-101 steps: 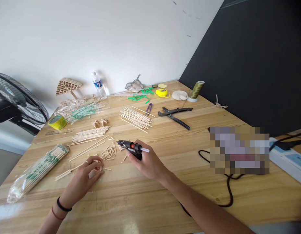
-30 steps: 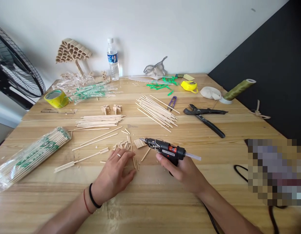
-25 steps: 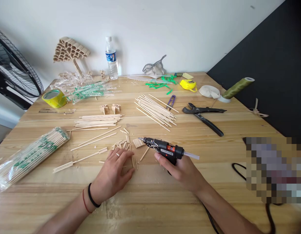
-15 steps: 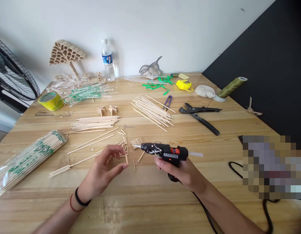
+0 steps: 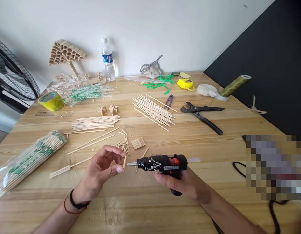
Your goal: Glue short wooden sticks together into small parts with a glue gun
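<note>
My left hand point(image 5: 101, 172) pinches a short piece of wooden stick point(image 5: 125, 162) between thumb and fingers, the piece held nearly upright. My right hand point(image 5: 179, 183) is wrapped round the handle of a black hot glue gun point(image 5: 162, 163) with a small red light lit. The metal nozzle points left and comes right up to the stick piece; whether it touches I cannot tell. A clear glue stick point(image 5: 194, 159) juts from the back of the gun. Just beyond lie a small raft of joined short sticks point(image 5: 138, 143) and several loose short pieces point(image 5: 126, 140).
Long sticks lie in two piles point(image 5: 96, 122) point(image 5: 154, 110). A bagged bundle of sticks point(image 5: 30, 159) is at left. Pliers point(image 5: 202, 117), purple snips point(image 5: 169, 101), a tape measure point(image 5: 185, 84), a tape roll point(image 5: 51, 101) and a water bottle point(image 5: 107, 60) stand farther back. A fan point(image 5: 12, 74) is at left.
The glue gun has moved down and slightly left, bringing its nozzle to the stick piece. My left hand has shifted slightly left and down, uncovering no new held thing.
</note>
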{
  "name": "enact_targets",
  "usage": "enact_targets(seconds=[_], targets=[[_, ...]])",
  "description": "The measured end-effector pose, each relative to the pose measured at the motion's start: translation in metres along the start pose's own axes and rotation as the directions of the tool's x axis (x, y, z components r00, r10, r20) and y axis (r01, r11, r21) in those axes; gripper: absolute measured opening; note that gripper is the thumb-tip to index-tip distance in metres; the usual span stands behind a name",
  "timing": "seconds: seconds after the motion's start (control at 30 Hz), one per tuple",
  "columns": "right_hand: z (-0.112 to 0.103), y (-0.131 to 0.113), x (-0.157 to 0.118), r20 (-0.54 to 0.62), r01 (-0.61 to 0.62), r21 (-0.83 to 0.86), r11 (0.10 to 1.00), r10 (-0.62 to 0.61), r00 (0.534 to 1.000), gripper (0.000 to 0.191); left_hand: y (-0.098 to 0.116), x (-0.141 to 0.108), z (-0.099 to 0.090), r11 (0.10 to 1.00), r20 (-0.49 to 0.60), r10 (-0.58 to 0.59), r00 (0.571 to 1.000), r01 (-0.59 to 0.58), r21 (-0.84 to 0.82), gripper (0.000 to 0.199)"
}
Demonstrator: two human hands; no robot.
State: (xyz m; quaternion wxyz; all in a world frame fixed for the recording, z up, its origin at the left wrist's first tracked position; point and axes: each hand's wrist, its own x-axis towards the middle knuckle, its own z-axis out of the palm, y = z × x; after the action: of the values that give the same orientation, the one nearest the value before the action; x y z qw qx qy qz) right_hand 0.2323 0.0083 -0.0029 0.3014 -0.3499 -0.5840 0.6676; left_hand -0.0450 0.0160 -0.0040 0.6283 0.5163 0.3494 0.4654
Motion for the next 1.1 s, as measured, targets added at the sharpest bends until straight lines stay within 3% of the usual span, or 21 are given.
enact_targets(seconds=[0.4,0.6,1.1], targets=[[0.003,-0.0067,0.001,0.002,0.086,-0.081,0.993,-0.086,0.996,0.03,0.0043,0.0014,0.0049,0.998,0.03,-0.003,1.0,0.006,-0.069,0.019],[0.0036,-0.0054,-0.001,-0.038,0.051,-0.115,0.992,-0.056,0.998,0.039,0.0043,0.0023,0.006,0.997,0.029,-0.008,1.0,0.01,-0.075,0.019],[0.0045,-0.0068,-0.0009,-0.007,0.053,-0.088,0.995,-0.054,0.999,0.028,0.003,0.0011,0.0042,0.998,0.028,-0.012,1.0,0.014,-0.061,0.016]])
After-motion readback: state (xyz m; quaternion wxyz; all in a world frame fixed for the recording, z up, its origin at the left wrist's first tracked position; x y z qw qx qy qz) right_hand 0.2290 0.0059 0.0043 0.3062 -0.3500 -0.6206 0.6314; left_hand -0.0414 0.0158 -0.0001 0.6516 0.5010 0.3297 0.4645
